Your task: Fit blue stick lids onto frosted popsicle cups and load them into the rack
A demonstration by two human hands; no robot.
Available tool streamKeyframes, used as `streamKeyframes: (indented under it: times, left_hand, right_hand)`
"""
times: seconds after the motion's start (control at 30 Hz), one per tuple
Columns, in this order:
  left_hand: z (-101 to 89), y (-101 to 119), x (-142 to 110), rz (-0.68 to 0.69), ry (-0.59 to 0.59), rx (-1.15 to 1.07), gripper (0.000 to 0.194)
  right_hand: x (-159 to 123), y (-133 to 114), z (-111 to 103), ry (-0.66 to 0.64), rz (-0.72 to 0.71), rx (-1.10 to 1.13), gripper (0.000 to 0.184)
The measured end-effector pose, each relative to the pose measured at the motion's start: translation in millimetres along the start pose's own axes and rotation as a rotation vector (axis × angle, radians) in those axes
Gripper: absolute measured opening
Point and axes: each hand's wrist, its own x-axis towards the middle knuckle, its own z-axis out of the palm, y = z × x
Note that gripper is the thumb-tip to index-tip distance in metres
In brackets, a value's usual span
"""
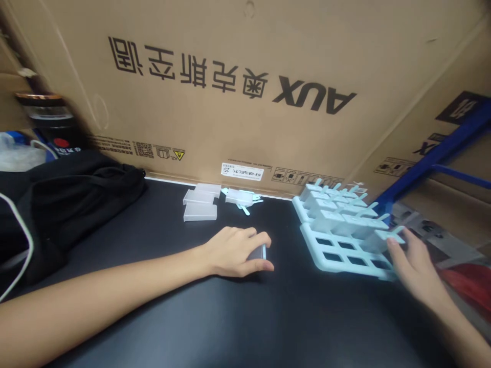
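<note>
My left hand (pixel 238 251) rests on the black table (pixel 215 317), fingers curled round a small translucent plastic cap (pixel 258 253). My right hand (pixel 412 266) sits at the near right corner of a pale blue mould tray (pixel 345 255), thumb and fingers on the nearest blue insert (pixel 381 239). Several blue inserts with stick handles fill the tray's far rows; the near row of slots stands empty. Whether the right fingers grip the insert or only touch it is unclear.
Translucent caps (pixel 200 204) and loose blue pieces (pixel 241 198) lie by the large cardboard box (pixel 245 92) at the back. A black bag (pixel 69 204) and white cable (pixel 23 240) occupy the left. A blue metal frame (pixel 441 148) stands at the right.
</note>
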Motion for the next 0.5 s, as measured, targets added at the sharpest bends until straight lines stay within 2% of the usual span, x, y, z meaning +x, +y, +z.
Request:
streamKeyframes:
  times: [0.07,0.2,0.33,0.5]
  left_hand:
    - [0.1,1,0,-0.005,-0.006,0.008,0.054]
    - [0.1,2,0,-0.028,-0.017,0.022,0.049]
    - [0.0,4,0,-0.032,-0.015,0.014,0.041]
    - [-0.9,5,0,-0.034,-0.025,0.014,0.038]
  right_hand:
    - [-3,-13,-2,-0.068,0.092,0.061,0.078]
    - [-5,-32,-9,-0.116,0.099,0.035,0.072]
    - [-4,-30,-10,-0.131,0.128,-0.126,0.074]
    - [-2,-19,-5,-0.196,0.129,-0.225,0.082]
